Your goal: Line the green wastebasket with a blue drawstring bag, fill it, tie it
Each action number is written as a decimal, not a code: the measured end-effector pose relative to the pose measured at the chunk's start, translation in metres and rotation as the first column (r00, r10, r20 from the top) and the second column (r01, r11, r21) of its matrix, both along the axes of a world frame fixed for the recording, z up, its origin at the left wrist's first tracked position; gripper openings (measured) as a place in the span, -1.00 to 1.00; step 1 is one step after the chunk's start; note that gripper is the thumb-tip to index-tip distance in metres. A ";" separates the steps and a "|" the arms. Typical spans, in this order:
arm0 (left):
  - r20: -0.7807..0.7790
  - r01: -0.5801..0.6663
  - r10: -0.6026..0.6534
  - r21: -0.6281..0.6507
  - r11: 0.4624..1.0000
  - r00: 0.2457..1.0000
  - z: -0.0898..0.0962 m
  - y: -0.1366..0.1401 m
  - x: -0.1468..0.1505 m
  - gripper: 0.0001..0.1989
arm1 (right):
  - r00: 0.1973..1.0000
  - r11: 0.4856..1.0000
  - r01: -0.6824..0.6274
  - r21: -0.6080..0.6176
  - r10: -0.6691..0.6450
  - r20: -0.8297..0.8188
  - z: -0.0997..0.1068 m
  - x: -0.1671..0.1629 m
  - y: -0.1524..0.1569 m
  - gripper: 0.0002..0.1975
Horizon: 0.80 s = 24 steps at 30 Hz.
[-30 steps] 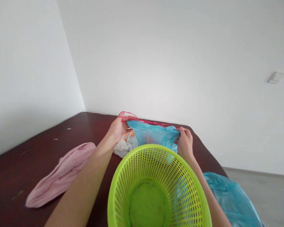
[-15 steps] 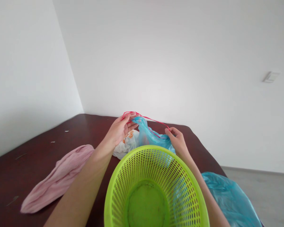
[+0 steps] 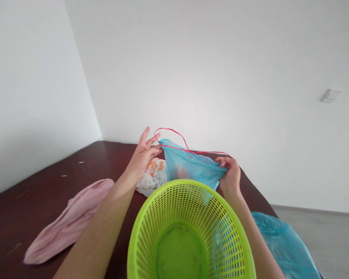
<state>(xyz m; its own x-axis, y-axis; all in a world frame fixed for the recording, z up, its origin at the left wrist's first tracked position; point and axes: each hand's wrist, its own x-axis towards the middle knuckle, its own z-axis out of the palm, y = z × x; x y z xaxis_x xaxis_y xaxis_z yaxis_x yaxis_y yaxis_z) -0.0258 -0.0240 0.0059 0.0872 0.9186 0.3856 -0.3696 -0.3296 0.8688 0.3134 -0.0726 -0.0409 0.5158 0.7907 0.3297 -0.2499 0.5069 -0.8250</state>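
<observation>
A thin blue plastic bag [image 3: 189,164] is stretched between my two hands beyond the basket. My left hand [image 3: 144,155] is at its upper left corner, some fingers spread upward and the others pinching the edge. At the right side, my right hand [image 3: 230,172] has its fingers curled on the bag. Red string [image 3: 174,131] loops in the air by my left fingers and runs across the bag's top to my right hand. Something reddish shows faintly through the blue plastic. In front of me, the green mesh basket [image 3: 182,252] has nothing inside it.
A crumpled white plastic bag with orange print [image 3: 152,176] lies behind the basket. Pink cloth [image 3: 69,221] rests on the dark red-brown table [image 3: 52,190] at left. Another blue plastic bag [image 3: 285,244] is at lower right. White walls [image 3: 192,77] stand behind.
My hands have moved apart, my right hand going right, and the bunched blue bag is now spread wider. The red string has risen into a larger loop. My left fingers have spread.
</observation>
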 end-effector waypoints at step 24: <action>-0.257 0.306 -0.283 0.052 0.951 0.924 -0.019 -0.030 0.068 -0.52 | 0.681 0.908 -0.409 -0.092 0.371 0.631 0.008 -0.032 -0.013 -0.46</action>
